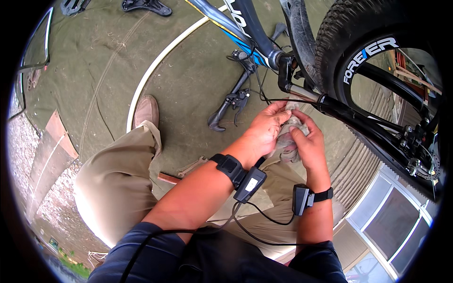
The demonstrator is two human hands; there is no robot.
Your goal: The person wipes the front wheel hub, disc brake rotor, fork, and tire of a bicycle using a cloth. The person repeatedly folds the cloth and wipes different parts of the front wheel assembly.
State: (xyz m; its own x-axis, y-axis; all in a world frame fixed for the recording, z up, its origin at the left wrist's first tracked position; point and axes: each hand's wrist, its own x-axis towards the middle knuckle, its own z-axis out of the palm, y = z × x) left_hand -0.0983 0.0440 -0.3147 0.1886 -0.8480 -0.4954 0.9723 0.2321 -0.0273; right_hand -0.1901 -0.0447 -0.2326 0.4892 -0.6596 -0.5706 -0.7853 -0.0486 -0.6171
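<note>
A crumpled, dirty cloth rag point(288, 139) is gripped between my two hands. My left hand point(268, 123) pinches its upper part, and grime marks the fingers. Around the right side of the cloth, the fingers and thumb of my right hand point(307, 139) are closed. Just above them runs the bicycle's front suspension fork point(334, 106), with a bright metal stanchion point(302, 92) below the crown. One upper end of the rag lies close to that stanchion; whether it touches cannot be told. A thin black cable point(283, 100) passes across near my left fingertips.
The bicycle's blue-grey frame point(244, 30) and knobby front tyre point(329, 46) fill the upper right. Its handlebar point(240, 79) hangs near the green ground sheet point(184, 92). A wrench point(193, 166), a white hose point(152, 70) and a saddle point(148, 6) lie on the sheet. Cords trail from my wrist devices point(250, 184).
</note>
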